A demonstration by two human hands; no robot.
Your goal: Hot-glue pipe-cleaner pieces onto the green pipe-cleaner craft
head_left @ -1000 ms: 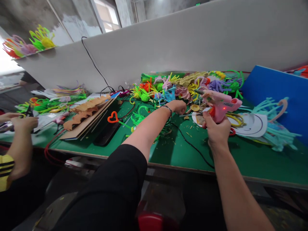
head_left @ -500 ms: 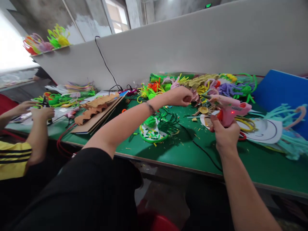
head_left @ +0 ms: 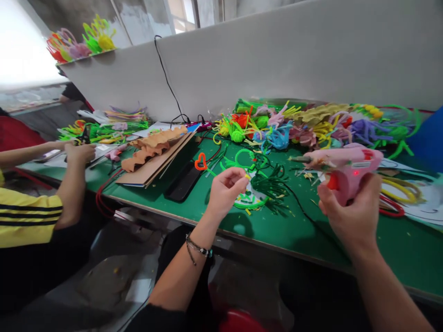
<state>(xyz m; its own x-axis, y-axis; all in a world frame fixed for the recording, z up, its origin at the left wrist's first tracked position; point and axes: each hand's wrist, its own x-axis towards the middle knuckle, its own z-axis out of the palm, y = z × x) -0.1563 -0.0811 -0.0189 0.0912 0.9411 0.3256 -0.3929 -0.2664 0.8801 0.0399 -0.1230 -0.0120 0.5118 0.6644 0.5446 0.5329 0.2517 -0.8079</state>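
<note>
Right hand (head_left: 351,216) wrapped around pink plastic glue gun (head_left: 341,168), red indicator lit, nozzle pointing left, held above the green tabletop (head_left: 304,233) near its front edge. Left hand (head_left: 224,189) pinches a small yellow piece (head_left: 247,176) between fingertips, just beside a green-rimmed round disc (head_left: 251,200) lying on the tabletop.

Pink glue gun (head_left: 346,173) of smooth, slightly glossy plastic with an orange plastic trigger, gripped in the right hand (head_left: 353,214). Small yellow fuzzy piece (head_left: 247,176), apparently pipe-cleaner pile, pinched in the left hand (head_left: 224,190). Green table top (head_left: 290,233): matt, felt-like cloth. Heaped multicoloured pipe cleaners (head_left: 304,122): fluffy, matt pile. Brown cardboard sheets (head_left: 155,159): dull, rough paperboard with wavy-cut edges. Grey partition wall (head_left: 277,55): smooth and matt. Beaded cord bracelet (head_left: 197,248) on the left wrist.
</note>
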